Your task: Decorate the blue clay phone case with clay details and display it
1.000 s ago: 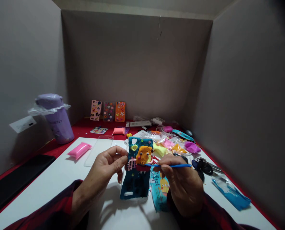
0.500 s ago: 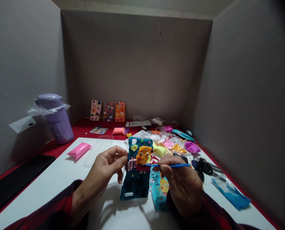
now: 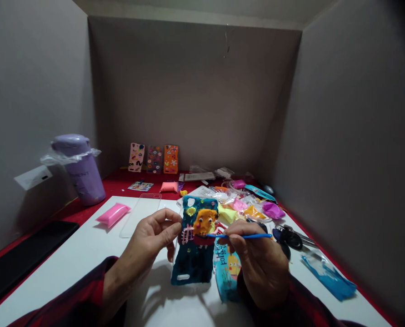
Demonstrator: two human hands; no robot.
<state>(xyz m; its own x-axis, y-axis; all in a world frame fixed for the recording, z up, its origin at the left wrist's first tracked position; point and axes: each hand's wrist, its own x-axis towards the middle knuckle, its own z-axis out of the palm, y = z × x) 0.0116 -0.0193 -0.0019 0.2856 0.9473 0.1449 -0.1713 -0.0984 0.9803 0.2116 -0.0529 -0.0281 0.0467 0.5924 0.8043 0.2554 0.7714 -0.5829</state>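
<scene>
- We hold a teal phone case (image 3: 192,261) tilted up above the white worktop (image 3: 96,254), straight in front of us and between our two hands.
- Our left hand (image 3: 154,234) grasps the case by its left edge, the thumb in front and the other fingers bent around it.
- Our right hand (image 3: 260,261) pinches a thin blue tool (image 3: 255,236) between its fingers; the tool lies nearly level.
- We see the tool's tip at the lower part of an orange clay figure (image 3: 205,221) on the case, but cannot tell whether it touches.
- Left of that figure we have a pale pink fence shape (image 3: 187,234), with a yellow flower shape (image 3: 190,211) above.
- Just beside the case, partly hidden by our right hand, is a blue printed bag (image 3: 227,277).
- Near our left hand lie a clear case (image 3: 139,213) and a pink packet (image 3: 112,214).
- Beyond our right hand we have a yellow packet (image 3: 227,212) and a magenta packet (image 3: 273,210).
</scene>
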